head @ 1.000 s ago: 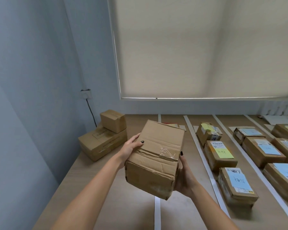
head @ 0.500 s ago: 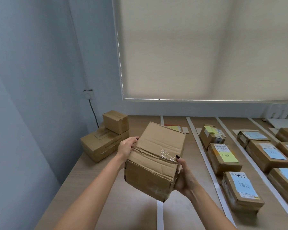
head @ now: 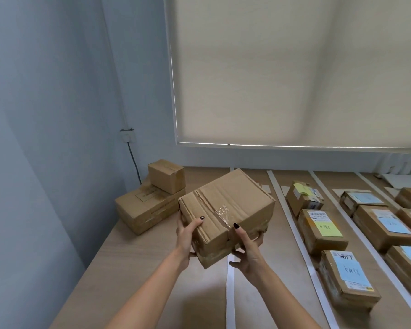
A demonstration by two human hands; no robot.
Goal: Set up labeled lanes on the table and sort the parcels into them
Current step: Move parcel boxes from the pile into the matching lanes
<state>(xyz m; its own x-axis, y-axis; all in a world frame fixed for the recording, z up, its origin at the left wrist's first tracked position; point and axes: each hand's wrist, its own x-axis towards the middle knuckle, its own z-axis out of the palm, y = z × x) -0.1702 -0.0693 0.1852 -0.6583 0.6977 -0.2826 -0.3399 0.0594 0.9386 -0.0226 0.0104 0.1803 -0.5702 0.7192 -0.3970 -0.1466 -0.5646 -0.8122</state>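
Cardboard box point(head: 226, 214) is off the table, held in the air above the near left part of the table point(head: 128, 262), tilted, one corner pointing down toward the camera. Top face shows crumpled clear tape across the seam.

Left hand point(head: 188, 236) grips the box's left near side: thumb on top, fingers curled under. Right hand point(head: 247, 245) grips the near right edge: thumb on top by the tape, fingers wrapped underneath. Box sits between both hands and extends away from them, most of its bulk beyond the fingertips.

Directly below the box, a white tape strip point(head: 230, 293) runs toward the camera. More white strips point(head: 292, 224) to the right mark out lanes.

Next lane right: three parcels in a row, the middle one with a yellow note point(head: 328, 227), the nearest one with a blue note point(head: 352, 271). Further right lanes hold more labeled parcels point(head: 384, 224).

Back left corner: small box point(head: 166, 175) stacked on a large flat box point(head: 147, 210), well apart from the held one. Wall socket point(head: 128, 136) with cable above them. Window blind point(head: 294, 72) down behind the table.
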